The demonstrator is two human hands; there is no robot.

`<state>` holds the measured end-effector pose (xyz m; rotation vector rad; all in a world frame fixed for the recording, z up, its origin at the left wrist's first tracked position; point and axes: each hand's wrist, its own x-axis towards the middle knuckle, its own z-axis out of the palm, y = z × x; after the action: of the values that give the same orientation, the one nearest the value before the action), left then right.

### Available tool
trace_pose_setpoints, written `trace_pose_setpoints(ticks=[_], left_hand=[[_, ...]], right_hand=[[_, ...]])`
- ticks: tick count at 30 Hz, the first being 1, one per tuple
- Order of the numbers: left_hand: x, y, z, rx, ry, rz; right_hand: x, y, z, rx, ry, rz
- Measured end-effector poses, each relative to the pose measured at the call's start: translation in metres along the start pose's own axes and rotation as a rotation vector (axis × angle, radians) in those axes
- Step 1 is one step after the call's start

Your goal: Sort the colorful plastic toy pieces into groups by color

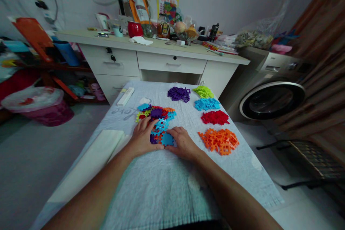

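A mixed pile of interlocking plastic puzzle pieces (pixel 156 113) in purple, blue, orange, red and lime lies on the cloth-covered table. My left hand (pixel 144 136) cups its near left side, thumb and fingers apart. On the near right side rests my right hand (pixel 183 143), fingers bent and thumb apart, touching a solid blue piece (pixel 167 139). The two thumbs nearly meet in front of the pile. A light-blue openwork piece (pixel 161 125) lies between the hands. Some pieces are hidden under my fingers.
Sorted piles stand to the right: purple (pixel 179 94), lime (pixel 203 92), blue (pixel 207 104), red (pixel 215 117) and orange (pixel 219 141). A white box (pixel 125 97) and a folded white cloth (pixel 94 161) lie left. Behind is a cluttered desk (pixel 172 51); a washing machine (pixel 265 75) stands right.
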<state>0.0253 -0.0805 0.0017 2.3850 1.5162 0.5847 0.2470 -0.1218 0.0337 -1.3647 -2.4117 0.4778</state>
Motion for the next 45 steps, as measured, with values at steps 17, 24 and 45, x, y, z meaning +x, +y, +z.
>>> trace_pose_setpoints(ticks=[17,24,45], left_hand=[[-0.001,-0.001,0.002,0.036,-0.019,-0.022],[-0.001,-0.001,0.001,0.033,-0.020,-0.011],[-0.002,-0.004,0.003,0.010,-0.007,-0.008]], right_hand=[[0.011,-0.001,-0.025,-0.010,-0.003,0.043],[0.030,0.069,-0.094,-0.186,0.263,0.198],[0.049,0.199,-0.121,-0.259,0.570,0.737]])
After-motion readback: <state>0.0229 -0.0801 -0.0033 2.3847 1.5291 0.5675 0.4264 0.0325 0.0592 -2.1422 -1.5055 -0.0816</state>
